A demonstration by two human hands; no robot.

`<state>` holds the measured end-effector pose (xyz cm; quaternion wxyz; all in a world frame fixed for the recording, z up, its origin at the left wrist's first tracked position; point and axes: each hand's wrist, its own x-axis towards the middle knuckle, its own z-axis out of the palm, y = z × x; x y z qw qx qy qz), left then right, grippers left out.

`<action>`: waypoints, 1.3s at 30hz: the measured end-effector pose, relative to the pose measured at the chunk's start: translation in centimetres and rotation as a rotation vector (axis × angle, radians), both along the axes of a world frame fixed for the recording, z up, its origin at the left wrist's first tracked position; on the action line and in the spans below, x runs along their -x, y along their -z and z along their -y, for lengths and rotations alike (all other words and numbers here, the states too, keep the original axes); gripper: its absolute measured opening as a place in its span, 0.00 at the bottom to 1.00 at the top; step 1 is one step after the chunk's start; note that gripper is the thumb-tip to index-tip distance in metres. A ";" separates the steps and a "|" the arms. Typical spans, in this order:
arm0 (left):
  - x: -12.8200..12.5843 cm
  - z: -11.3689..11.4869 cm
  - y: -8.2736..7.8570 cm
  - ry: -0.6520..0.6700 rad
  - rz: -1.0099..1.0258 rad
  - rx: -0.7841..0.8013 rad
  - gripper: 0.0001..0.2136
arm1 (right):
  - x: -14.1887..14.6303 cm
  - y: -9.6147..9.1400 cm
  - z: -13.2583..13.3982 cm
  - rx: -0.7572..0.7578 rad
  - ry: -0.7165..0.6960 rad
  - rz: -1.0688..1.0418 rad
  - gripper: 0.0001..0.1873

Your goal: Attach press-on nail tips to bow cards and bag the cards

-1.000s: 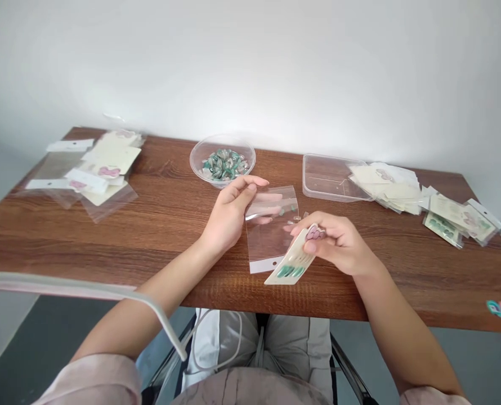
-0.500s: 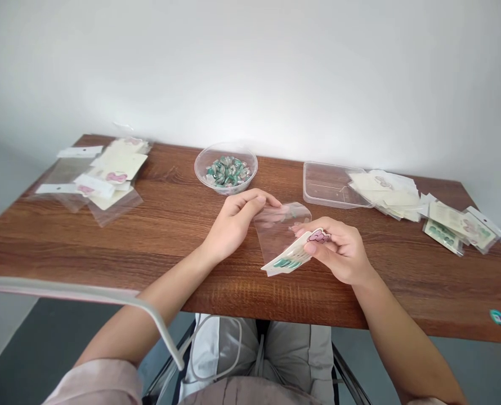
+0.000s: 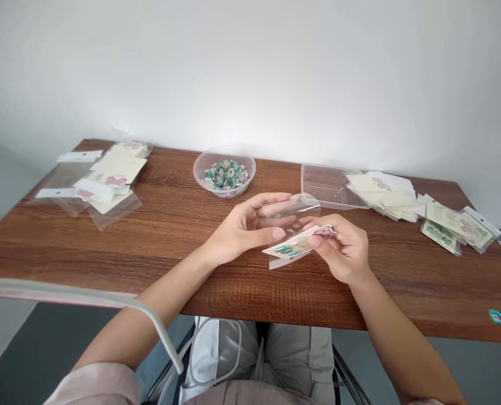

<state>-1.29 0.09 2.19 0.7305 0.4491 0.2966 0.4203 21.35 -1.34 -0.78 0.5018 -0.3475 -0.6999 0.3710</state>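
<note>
My right hand (image 3: 341,247) is closed, with thumb and fingers pinching a cream card (image 3: 295,244) printed with a pink bow. Glossy green elongated pieces (image 3: 288,250) sit in a row on the card; their exact kind is too small to tell. Against the card's back lies a clear plastic bag (image 3: 307,203), partly behind the right fingers. My left hand (image 3: 237,230) is open, fingers stretched out behind the clear film and thumb apart, its tip close to the card's upper left edge. Both hands are above the table's front half.
Beyond the hands stands a clear round bowl (image 3: 224,174) of green and clear pieces. A shallow clear tray (image 3: 326,188) adjoins a pile of cream cards (image 3: 383,194). Packed bags (image 3: 461,225) lie far right; cards and bags (image 3: 111,174) lie left. A white cable (image 3: 149,312) crosses my left forearm.
My left hand has opened, its thumb dropping away from the bag's edge toward the card. The card has tilted flatter and risen slightly in my right hand, which still holds it.
</note>
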 end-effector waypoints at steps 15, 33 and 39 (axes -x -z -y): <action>-0.1 0.1 0.3 -0.095 -0.085 -0.031 0.15 | -0.8 0.0 -0.9 -0.056 0.190 -0.263 0.07; -0.2 -0.2 0.7 -0.054 0.029 -0.006 0.23 | 0.3 -0.4 0.2 -0.031 -0.237 0.023 0.04; -0.4 0.0 0.9 -0.034 0.018 0.009 0.21 | 0.6 -0.3 0.2 -0.062 -0.220 0.036 0.05</action>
